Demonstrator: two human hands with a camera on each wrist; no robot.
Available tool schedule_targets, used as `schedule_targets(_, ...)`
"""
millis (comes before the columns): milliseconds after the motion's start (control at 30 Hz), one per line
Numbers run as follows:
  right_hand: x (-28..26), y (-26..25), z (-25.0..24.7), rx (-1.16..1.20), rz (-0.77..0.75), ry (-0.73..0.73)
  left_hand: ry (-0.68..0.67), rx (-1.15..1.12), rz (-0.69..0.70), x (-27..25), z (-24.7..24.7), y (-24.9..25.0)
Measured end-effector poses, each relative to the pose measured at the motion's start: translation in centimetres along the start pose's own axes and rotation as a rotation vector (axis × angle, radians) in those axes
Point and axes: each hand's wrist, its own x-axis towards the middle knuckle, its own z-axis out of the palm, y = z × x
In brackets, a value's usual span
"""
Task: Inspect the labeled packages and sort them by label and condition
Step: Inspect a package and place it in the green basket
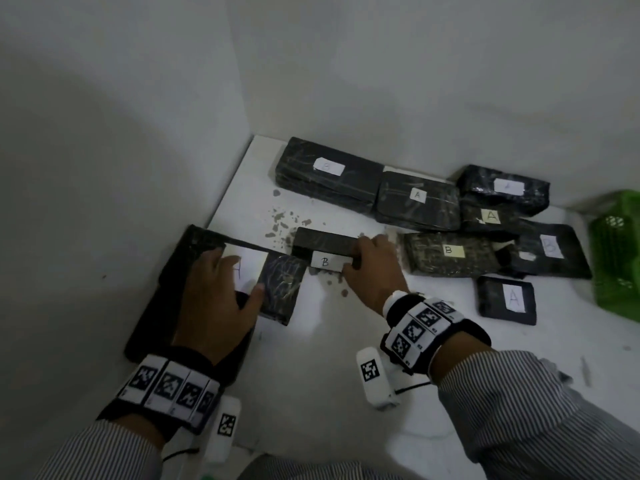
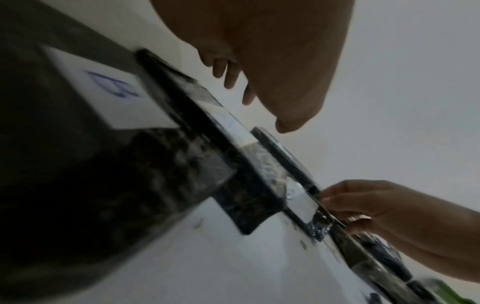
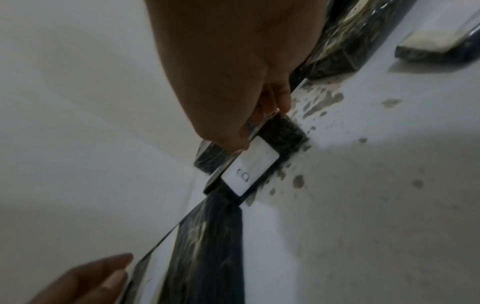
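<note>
A small black package with a white B label [image 1: 325, 262] [image 3: 249, 170] [image 2: 298, 197] stands on its edge on the white table [image 1: 329, 327]. My right hand [image 1: 355, 256] [image 3: 262, 123] pinches its right end between thumb and fingers. Left of it a black wrapped package with a large white A label [image 1: 280, 282] [image 2: 111, 96] [image 3: 207, 246] lies on a bigger flat black package [image 1: 166, 306]. My left hand [image 1: 228, 278] [image 2: 259, 102] is spread over the A label, fingers relaxed, thumb at the near edge.
Several more black packages labelled A or B are heaped at the back right [image 1: 417, 195], one A package [image 1: 512, 297] lying apart. A green basket [image 1: 620, 251] stands at the right edge. Walls close in on the left and behind. Grey flecks [image 1: 284, 223] mark the table.
</note>
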Motion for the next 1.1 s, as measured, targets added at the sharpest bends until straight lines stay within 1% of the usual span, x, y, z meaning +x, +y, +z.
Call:
schedule_targets(67, 0.8, 0.9, -0.2, -0.118, -0.028, -0.053, -0.048, -0.033, 0.096, 1.7, 0.7, 2.1)
schedule_targets(167, 1.7, 2.0, 0.0, -0.158, -0.068, -0.136, -0.151, -0.006, 0.185, 3.8, 2.1, 4.8)
schedule_targets(200, 1.9, 2.3, 0.1, -0.16, -0.07, -0.156, -0.19, 0.018, 0.185, 4.4, 2.5, 5.5)
schedule_targets(267, 1.9, 2.9, 0.1, -0.136, -0.044, -0.147, -0.29, 0.101, 0.146, 5.2, 2.9, 6.4)
schedule_targets(333, 1.4, 3.8, -0.4, -0.023, -0.004, -0.125, -0.374, 0.157, 0.097, 5.8, 2.9, 7.1)
schedule_targets(367, 1.2, 4.5, -0.9, 0.069, 0.013, -0.112, -0.389, 0.138, 0.091, 6.1, 2.8, 7.6)
schedule_targets(433, 0.3, 5.6, -2.5, 0.283, 0.038, -0.107, -0.395, 0.001, 0.065, 6.5, 2.5, 9.2)
schedule_targets(567, -2.8, 7.6, -7.5, 0.786, 0.061, -0.122, -0.419, -0.412, -0.099, 6.8, 2.6, 13.9)
schedule_targets(633, -4.6, 8.6, -10.1, 0.946, 0.059, -0.1, -0.408, -0.546, -0.136, 6.7, 2.6, 16.7)
schedule_targets(733, -6.9, 10.4, -13.1, 1.161, 0.07, -0.043, -0.433, -0.904, -0.249, 6.0, 2.1, 21.3)
schedule_targets(767, -7.6, 11.0, -13.9, 1.219, 0.08, -0.011, -0.441, -0.995, -0.266, 5.5, 1.9, 22.8)
schedule_targets(900, -10.1, 13.5, -17.3, 1.359, 0.123, 0.109, -0.356, -1.063, -0.169, 3.4, 2.4, 29.1)
schedule_targets(1000, -11.9, 16.1, -20.1, 1.26, 0.16, 0.237, -0.334, -1.142, -0.127, 1.4, 3.3, 34.3)
schedule_targets(1100, -13.7, 19.1, -22.6, 1.177, 0.14, 0.342, -0.4, -1.18, -0.122, -0.3, 4.6, 38.9)
